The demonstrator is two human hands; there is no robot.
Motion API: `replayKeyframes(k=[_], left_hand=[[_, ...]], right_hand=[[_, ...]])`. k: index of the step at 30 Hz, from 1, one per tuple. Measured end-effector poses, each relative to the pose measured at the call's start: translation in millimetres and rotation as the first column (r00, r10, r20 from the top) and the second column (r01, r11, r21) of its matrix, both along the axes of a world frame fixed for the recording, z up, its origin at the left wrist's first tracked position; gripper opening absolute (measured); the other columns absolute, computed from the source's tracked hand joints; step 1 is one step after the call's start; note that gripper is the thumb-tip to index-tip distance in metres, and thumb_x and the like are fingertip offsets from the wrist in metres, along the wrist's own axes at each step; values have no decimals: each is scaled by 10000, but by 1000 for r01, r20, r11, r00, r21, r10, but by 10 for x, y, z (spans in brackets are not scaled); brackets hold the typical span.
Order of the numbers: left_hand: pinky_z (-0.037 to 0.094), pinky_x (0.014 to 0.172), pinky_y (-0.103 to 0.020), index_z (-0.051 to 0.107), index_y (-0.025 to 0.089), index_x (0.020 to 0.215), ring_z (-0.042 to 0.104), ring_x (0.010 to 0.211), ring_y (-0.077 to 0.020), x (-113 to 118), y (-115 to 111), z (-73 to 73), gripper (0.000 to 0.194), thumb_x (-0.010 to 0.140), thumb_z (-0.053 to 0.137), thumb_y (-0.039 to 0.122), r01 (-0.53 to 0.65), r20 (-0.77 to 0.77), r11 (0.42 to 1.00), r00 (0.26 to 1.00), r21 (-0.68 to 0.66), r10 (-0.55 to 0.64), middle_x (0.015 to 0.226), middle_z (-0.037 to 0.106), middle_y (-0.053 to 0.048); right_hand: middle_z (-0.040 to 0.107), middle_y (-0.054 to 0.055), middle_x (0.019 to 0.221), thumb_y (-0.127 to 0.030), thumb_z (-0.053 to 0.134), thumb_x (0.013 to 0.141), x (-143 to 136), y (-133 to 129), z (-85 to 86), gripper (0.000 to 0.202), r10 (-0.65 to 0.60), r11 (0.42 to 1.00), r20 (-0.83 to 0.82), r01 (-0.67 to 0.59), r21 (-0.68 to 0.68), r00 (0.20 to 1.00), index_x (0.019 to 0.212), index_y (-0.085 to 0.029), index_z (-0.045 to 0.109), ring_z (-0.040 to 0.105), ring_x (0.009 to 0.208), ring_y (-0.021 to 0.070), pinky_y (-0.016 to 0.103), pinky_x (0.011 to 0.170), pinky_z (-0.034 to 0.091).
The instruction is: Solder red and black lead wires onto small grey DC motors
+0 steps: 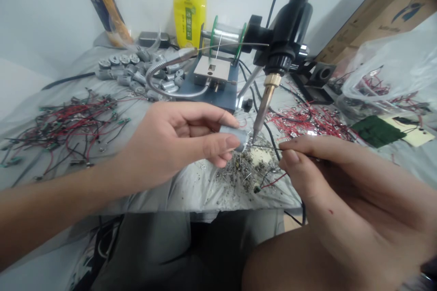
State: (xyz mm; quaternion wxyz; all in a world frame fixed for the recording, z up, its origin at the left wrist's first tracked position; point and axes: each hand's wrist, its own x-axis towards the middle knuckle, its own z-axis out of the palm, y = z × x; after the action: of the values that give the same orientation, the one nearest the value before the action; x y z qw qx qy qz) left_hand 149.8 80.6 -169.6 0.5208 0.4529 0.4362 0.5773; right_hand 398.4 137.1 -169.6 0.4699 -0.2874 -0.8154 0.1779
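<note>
My left hand [174, 141] is closed round a small silver electric motor [237, 135], gripping it between thumb and fingers. The motor's terminal end points right, close beside the tip of a soldering iron [265, 102] held in a black stand. From the right, my right hand [324, 177] pinches a thin dark wire [268, 146] between thumb and forefinger. The wire's far end reaches to the motor's end by the iron tip; whether they touch I cannot tell. Below lie solder crumbs and wire bits [239, 175] on the covered table.
A solder spool [227, 38] stands on a feeder [211, 72] with a curved metal tube. Several motors [136, 75] are heaped behind my left hand. Red and black wires [75, 120] lie at left, more red wires [310, 120] at right. A yellow bottle [190, 13] stands at the back.
</note>
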Motion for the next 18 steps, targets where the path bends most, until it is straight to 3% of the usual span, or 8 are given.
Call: replayKeyframes(k=[5,18], left_hand=[[722,705,-137,887,201,1084,842,701,-140,8,-13,20,185,936,984,253,-24,-23,999,999,-31,23,805,849,1],[723,708,-136,893,215,1095,844,715,-145,-7,-33,15,174,944,978,229,-23,-43,999,999,-37,21,812,849,-1]], right_hand=[[813,-14,978,-154,810,1019,-13,-22,17,176,-93,995,25,92,40,995,1009,-327,842,741,803,180,340,607,529],[820,-1,962,-189,794,1035,-17,-6,46,174,-56,998,38,55,29,998,1060,-348,861,754,762,214,362,570,560]])
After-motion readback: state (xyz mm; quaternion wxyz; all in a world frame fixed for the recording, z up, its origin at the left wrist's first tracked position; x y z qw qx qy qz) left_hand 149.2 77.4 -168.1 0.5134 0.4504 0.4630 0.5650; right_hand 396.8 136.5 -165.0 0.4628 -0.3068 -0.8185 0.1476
